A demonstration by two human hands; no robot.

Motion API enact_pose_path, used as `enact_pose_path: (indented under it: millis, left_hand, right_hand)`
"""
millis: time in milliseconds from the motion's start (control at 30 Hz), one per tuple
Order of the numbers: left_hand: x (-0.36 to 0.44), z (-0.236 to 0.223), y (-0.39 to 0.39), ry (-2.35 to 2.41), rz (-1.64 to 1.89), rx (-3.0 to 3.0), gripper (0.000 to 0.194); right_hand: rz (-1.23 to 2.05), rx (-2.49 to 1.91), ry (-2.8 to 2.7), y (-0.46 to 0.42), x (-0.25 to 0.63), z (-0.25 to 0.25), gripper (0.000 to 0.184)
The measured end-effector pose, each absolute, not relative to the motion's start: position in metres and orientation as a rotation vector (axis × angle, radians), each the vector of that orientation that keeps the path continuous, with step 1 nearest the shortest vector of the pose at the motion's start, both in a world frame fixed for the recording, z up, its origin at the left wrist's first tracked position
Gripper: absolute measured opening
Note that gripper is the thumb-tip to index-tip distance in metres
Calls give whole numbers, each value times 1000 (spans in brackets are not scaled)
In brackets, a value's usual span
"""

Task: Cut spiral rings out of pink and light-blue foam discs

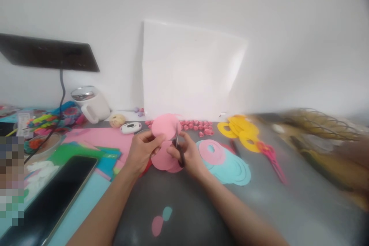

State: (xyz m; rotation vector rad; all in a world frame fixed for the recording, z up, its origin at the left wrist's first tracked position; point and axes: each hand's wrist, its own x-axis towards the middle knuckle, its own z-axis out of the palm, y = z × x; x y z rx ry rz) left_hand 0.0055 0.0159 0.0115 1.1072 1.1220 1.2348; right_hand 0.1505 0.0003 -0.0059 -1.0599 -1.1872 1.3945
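Note:
My left hand (145,150) pinches the lower left edge of a pink paper circle (164,126), which is held up above the table. Closed around dark-handled scissors (181,154), my right hand (188,152) has their blades pointing up at the circle's right side. Whether the blades have cut into the paper I cannot make out. Below the hands lie more pink paper circles (163,161). To the right of my right hand, a pink paper ring (208,152) rests on a spread stack of light blue paper rings (230,170).
Yellow paper rings (243,128) and pink scissors (272,159) lie to the right. Small rolled pink paper roses (198,126) line the back. A phone (54,203), coloured paper and a white mug (93,105) occupy the left. Two small paper ovals (157,226) lie in front.

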Motion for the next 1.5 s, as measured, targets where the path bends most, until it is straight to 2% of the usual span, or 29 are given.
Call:
enact_pose_path:
  millis: [533, 867, 1500]
  left_hand:
    - [6, 12, 16, 1051, 1307, 1054, 25]
    - [10, 9, 15, 1013, 1181, 1081, 29]
    - [8, 7, 15, 1123, 1177, 1122, 29]
  right_hand:
    - [1386, -1134, -1193, 0, 152, -6, 58]
    - [1415, -1093, -1188, -2, 148, -12, 58]
    - [1450, -974, -1162, -2, 147, -13, 59]
